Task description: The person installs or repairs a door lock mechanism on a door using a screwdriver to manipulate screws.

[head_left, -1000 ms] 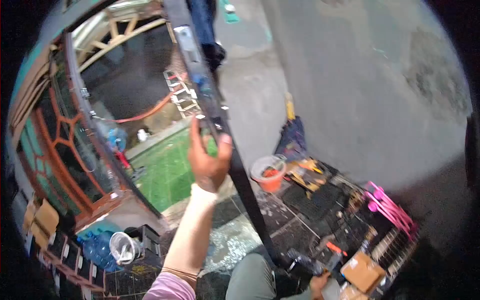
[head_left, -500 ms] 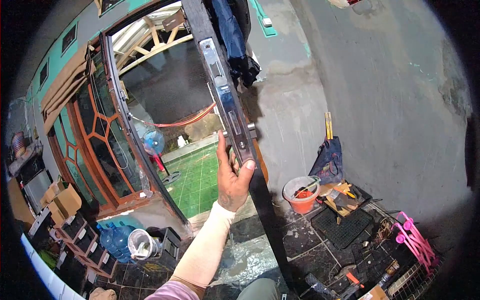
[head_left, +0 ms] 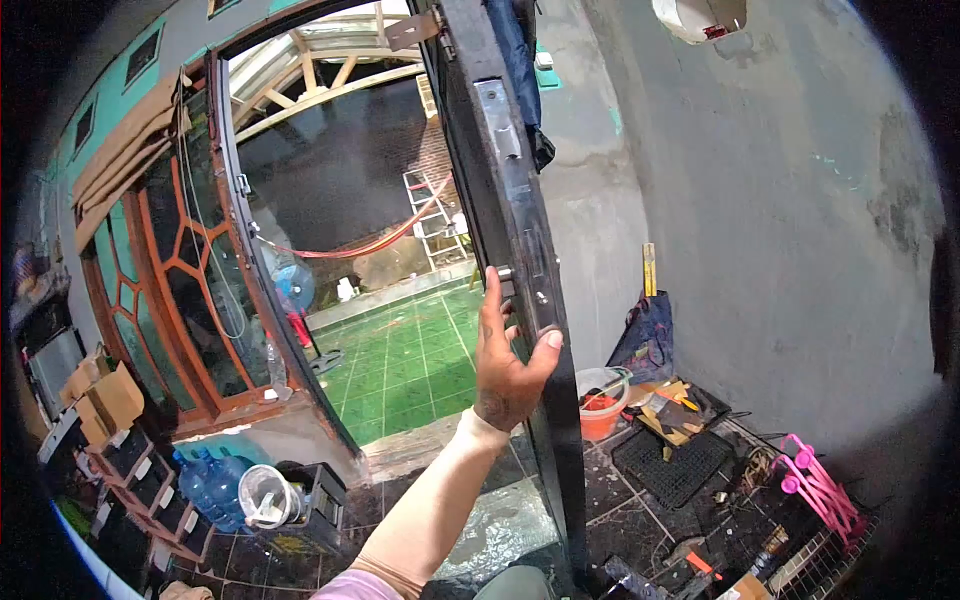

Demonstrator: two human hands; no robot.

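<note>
My left hand (head_left: 512,375) is at the edge of a dark door (head_left: 560,430), which stands ajar in the middle of the head view. The thumb presses on the narrow edge face, while the fingers lie along the door's left side, with the index finger stretched upward. Just beside the fingertips is a metal door handle (head_left: 504,273). A long metal lock plate (head_left: 515,170) is set into the door edge above the thumb. My right hand is out of view.
Beyond the doorway lies a green tiled floor (head_left: 410,350) with a fan (head_left: 294,288) and a ladder (head_left: 432,220). To the right are an orange bucket (head_left: 600,418), a black crate (head_left: 672,460) and a pink folded frame (head_left: 825,490). Blue water jugs (head_left: 210,485) stand left.
The door edge has swung to the right with my left hand on it. The doorway looks wider, and a ladder now shows outside. The view has shifted slightly.
</note>
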